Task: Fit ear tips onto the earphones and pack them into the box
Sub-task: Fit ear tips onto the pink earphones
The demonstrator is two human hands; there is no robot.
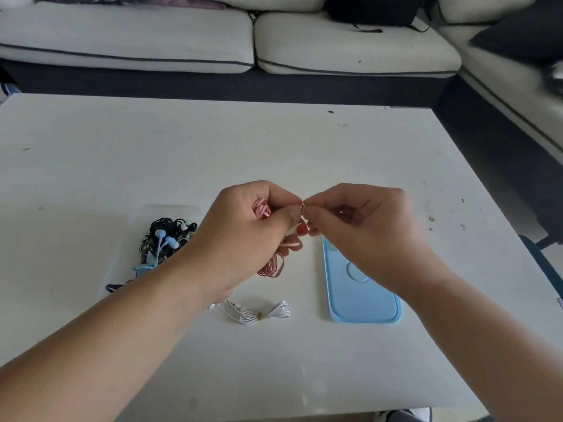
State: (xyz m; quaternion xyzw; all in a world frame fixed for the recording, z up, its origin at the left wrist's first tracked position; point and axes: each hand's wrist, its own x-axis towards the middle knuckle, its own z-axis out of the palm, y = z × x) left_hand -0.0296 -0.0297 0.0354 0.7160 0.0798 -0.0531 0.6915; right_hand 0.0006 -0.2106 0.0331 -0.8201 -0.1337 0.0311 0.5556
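My left hand grips red-and-white striped earphones above the table, and their coiled cable hangs below the palm. A red earbud shows between the two hands. My right hand pinches a tiny piece, too small to identify, against the left fingertips at the earphone's end. A clear box at the left holds several tangled black and blue earphones. Its blue lid lies flat at the right, partly under my right hand.
A bundled white earphone set lies on the white table near its front, between my forearms. A pale sofa runs along the far side and wraps round the right. A dark bag rests on the sofa.
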